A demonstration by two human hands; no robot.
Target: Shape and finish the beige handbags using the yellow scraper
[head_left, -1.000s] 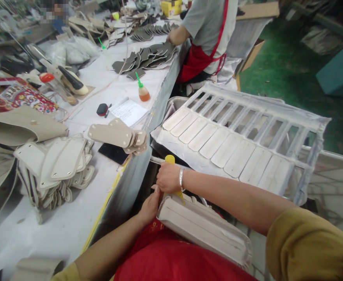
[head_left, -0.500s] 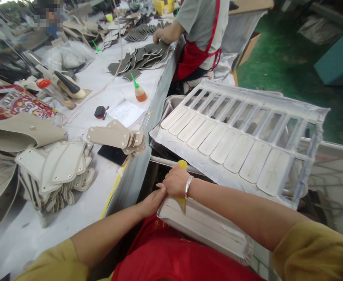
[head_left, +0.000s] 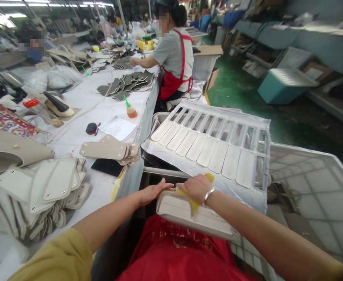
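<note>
Tool (head_left: 194, 207), yellow and tapered, crosses a pale round-cornered panel (head_left: 177, 208).

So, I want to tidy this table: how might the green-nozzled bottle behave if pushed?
The bottle is probably light, being small and only partly filled with orange liquid. That liquid sits low, so a gentle push near the base would likely slide it; catching the tall green nozzle could tip it. Its rounded body may then roll.
</note>
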